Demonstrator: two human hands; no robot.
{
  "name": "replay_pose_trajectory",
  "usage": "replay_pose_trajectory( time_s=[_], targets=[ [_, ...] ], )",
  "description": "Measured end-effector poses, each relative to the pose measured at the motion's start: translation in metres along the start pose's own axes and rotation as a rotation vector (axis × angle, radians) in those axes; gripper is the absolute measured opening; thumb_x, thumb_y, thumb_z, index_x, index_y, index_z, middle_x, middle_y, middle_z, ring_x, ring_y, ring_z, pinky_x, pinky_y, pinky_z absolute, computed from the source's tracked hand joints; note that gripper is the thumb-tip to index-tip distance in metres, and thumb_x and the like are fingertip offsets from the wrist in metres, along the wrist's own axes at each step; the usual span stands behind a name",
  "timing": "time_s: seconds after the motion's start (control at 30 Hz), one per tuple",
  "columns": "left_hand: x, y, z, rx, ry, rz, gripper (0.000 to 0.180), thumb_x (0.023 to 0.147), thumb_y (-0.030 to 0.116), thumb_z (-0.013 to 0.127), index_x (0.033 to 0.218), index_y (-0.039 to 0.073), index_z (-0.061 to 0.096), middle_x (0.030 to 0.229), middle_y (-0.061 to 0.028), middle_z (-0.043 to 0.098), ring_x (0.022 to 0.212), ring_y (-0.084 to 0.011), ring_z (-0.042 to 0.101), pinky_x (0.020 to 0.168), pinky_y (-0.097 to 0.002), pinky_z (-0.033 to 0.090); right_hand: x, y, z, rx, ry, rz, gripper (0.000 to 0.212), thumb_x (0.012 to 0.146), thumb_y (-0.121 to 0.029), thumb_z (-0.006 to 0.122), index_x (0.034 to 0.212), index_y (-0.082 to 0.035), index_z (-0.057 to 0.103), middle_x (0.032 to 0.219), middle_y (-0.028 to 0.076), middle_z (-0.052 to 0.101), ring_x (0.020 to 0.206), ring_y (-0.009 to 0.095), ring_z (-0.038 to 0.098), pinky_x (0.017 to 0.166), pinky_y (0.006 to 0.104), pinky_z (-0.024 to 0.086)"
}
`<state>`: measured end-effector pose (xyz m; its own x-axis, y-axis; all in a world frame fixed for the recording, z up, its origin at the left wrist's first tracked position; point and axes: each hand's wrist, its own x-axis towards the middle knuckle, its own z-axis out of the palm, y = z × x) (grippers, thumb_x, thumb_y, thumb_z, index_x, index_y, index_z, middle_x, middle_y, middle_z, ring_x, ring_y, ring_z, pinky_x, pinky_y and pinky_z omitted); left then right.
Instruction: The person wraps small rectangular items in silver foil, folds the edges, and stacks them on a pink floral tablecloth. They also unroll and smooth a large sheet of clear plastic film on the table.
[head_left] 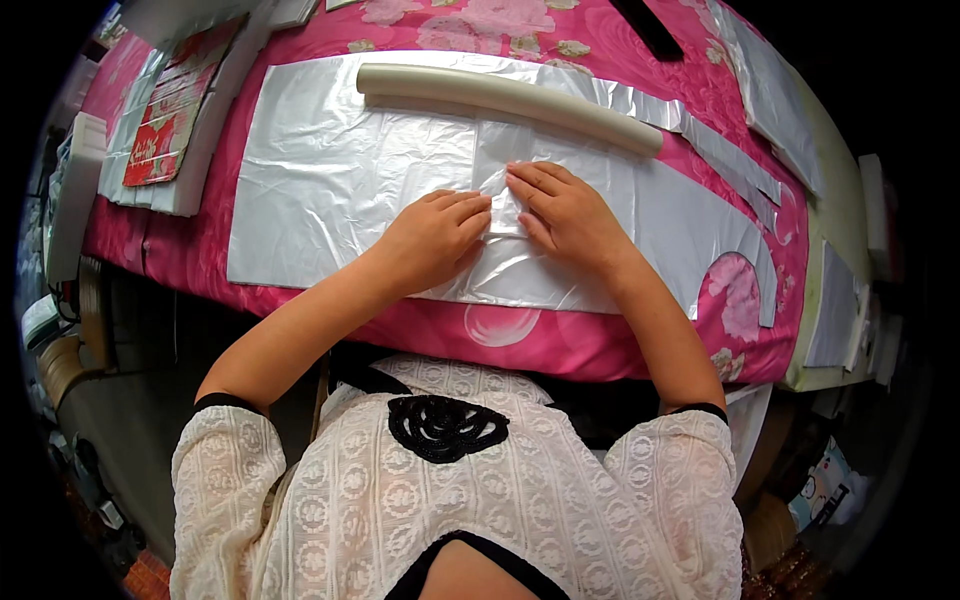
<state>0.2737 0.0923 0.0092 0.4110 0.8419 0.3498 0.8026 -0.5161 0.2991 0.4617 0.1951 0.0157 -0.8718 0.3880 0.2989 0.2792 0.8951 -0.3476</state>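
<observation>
Both my hands lie flat, gripping nothing: left hand [435, 235] and right hand [565, 215] press the small silver sheet [505, 215] between them, its long axis pointing away from me.

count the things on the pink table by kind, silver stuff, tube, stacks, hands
Large silver sheet: 1
Small silver piece under the left hand and right hand: 1
Curved silver strip: 1
Cream tube: 1
White stack with red printed sheet: 1
Hands: 2
Total: 7
</observation>
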Motion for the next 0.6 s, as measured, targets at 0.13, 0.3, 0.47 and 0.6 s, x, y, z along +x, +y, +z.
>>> replay_pose_trajectory(
  time_s=[0.13,0.3,0.47,0.6],
  targets=[
    [0.001,-0.008,0.01,0.099,0.059,0.099,0.014,0.071,0.008,0.06,0.082,0.001,0.057,0.097,-0.0108,0.061,0.093,-0.0225,0.059,0.078,-0.0316,0.048,0.003,0.001,-0.006,0.12,0.017,0.02,0.038,0.066,0.003,0.053,0.103,0.0,0.057,0.11,0.011,0.055,0.102,0.027,0.05,0.088,0.0337,0.042],
    [-0.009,0.013,-0.004,-0.274,-0.041,0.001,0.017,0.072,0.016,0.06,0.082,0.002,0.057,0.1,-0.0107,0.06,0.094,-0.0228,0.059,0.081,-0.034,0.047,-0.014,-0.011,0.002,0.124,0.076,-0.053,0.036,0.059,0.009,0.054,0.093,-0.002,0.06,0.092,0.009,0.06,0.084,0.026,0.055,0.074,0.034,0.047],
    [-0.033,0.027,-0.019,-0.221,-0.145,0.069,0.057,0.068,0.029,0.066,0.116,0.004,0.048,0.116,-0.0094,0.053,0.107,-0.0238,0.051,0.094,-0.0395,0.036,-0.042,-0.045,0.008,0.189,0.106,0.003,0.031,0.06,0.003,0.059,0.089,-0.007,0.063,0.087,0.005,0.062,0.071,0.021,0.057,0.064,0.0306,0.047],
    [-0.038,0.026,-0.01,-0.272,-0.07,-0.034,0.052,0.069,0.026,0.066,0.114,0.004,0.05,0.108,-0.0105,0.058,0.101,-0.0247,0.054,0.091,-0.0392,0.038,-0.04,-0.04,0.011,0.324,0.118,0.134,0.022,0.067,-0.005,0.061,0.089,-0.007,0.064,0.079,0.006,0.063,0.066,0.022,0.057,0.06,0.0309,0.047]
  ],
)
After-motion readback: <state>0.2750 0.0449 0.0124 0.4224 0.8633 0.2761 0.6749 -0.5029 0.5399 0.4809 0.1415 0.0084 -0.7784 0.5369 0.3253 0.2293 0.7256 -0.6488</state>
